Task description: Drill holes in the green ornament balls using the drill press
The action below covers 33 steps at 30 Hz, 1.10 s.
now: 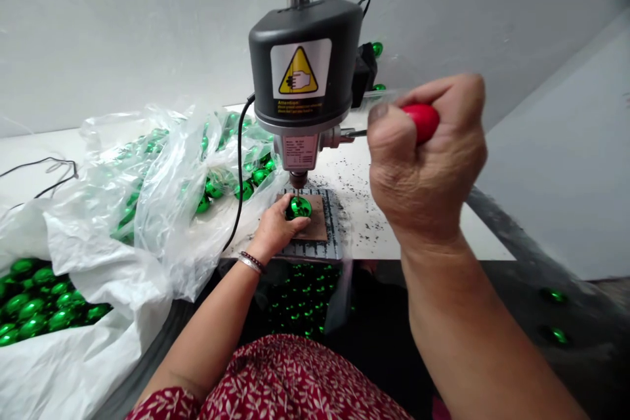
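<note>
A small bench drill press (pixel 305 65) stands in the middle of the white table, its dark chuck (pixel 298 180) pointing down. Under the bit sits a shiny green ball (pixel 300 208), on a brown board (pixel 319 220) that lies over the slotted metal base (pixel 336 246). My left hand (pixel 275 224) grips this ball between thumb and fingers, close beneath the bit. Whether the bit touches the ball I cannot tell. Up at the right, my right hand (pixel 428 157) is wrapped round the red knob (pixel 422 123) of the drill press's feed lever.
Clear plastic bags (pixel 167 184) with many green balls spread over the table's left side. A white sack (pixel 123 315) of green balls (pixel 37 302) stands front left. Below the table edge lie more green balls (pixel 300 295). Dark shavings (pixel 364 230) litter the tabletop. A black cord (pixel 240 170) hangs left of the drill.
</note>
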{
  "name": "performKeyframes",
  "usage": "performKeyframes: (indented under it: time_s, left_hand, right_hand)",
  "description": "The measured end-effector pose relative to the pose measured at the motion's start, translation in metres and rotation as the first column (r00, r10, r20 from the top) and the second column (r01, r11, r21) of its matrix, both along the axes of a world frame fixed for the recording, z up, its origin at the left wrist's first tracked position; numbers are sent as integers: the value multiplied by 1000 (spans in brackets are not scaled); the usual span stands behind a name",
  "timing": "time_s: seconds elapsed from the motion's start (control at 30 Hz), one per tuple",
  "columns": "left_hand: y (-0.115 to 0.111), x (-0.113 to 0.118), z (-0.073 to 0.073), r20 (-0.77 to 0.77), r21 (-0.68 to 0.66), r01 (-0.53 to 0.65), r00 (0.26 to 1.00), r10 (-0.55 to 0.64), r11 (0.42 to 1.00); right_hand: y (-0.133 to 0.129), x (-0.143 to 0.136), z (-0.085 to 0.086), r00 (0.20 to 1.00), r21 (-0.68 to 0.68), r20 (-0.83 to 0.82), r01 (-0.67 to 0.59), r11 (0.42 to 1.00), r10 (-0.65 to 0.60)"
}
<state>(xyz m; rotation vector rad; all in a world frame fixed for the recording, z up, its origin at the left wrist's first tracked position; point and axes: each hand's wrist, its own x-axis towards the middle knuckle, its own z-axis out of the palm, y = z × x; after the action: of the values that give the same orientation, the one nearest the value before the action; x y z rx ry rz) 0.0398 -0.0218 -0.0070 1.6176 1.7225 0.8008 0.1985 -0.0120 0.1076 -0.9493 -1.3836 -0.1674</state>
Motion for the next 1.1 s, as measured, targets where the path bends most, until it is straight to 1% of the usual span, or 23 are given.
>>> performKeyframes:
  time_s: [0.1, 0.27, 0.37, 0.47, 0.5, 0.63, 0.83, 0.93, 1.03, 1.1]
  left_hand:
    - [0, -1, -3, 36, 17, 11, 999, -11, 1000]
    - [0, -2, -10, 89, 34, 13, 996, -16, 999]
    - [1, -2, -10, 88, 36, -3, 996, 0, 999]
    - [0, -2, -9, 80, 18, -10, 997, 8, 1000]
    - [0, -2, -8, 85, 13, -7, 996, 6, 1000]
    - [0, -3, -9, 110, 24, 20, 994, -22, 1000]
    - [1, -4, -13, 119, 38, 28, 992, -32, 999]
    - [1, -5, -14, 130, 24, 26, 991, -29, 999]
    - [1, -5, -14, 144, 23, 9, 990, -12, 1000]
    - [1, -5, -14, 142, 28, 3, 990, -7, 1000]
  right_hand:
    - [-9, 0, -7, 999, -29, 31, 35, 999, -34]
    - [-16, 0, -18, 996, -12, 53, 78, 997, -78]
    - [-17, -1, -24, 993, 6, 36, 108, 994, -109]
    - [-18, -3, -31, 992, -31, 17, 126, 992, -126]
    - [-19, -3, -34, 993, -29, 12, 122, 992, -121]
    - [-19, -6, -44, 995, 52, -11, 99, 994, -98]
    - [-17, -7, -52, 994, 85, -15, 112, 990, -111]
    - [-18, -6, -59, 997, 117, -4, 72, 991, -72]
    - [-21, -5, -67, 999, 115, 26, 21, 993, -24]
    - [-21, -4, -65, 999, 121, 33, 16, 992, -20]
